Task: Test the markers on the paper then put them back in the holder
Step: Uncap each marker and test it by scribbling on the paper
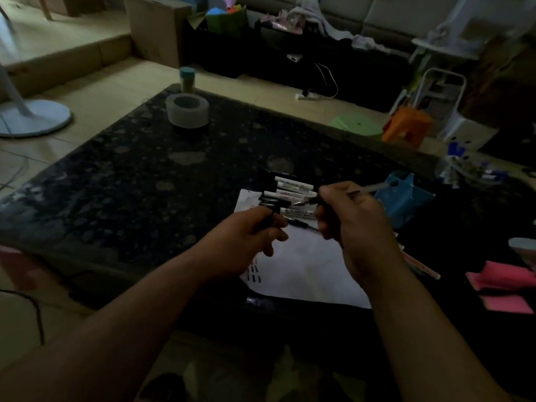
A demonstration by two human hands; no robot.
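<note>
Head view, frame centre: left hand (pixel 251 234) clenched round a small dark cap. Right hand (pixel 349 220) grips a pen-like marker (pixel 366 190), long axis running toward upper right. Both over the paper (pixel 307 271); more markers (pixel 293 190) lie sideways above it, blue holder (pixel 404 198) at right.

In front of me: one sheet of paper (pixel 307 268); one blue holder (pixel 406 198); one tape roll (pixel 187 110); roughly five loose markers (pixel 293 195), too blurred to count exactly.

Home living room: sofa (pixel 377 13) along back wall, low dark table (pixel 145 175), fan base (pixel 32 117) on tiled floor.
</note>
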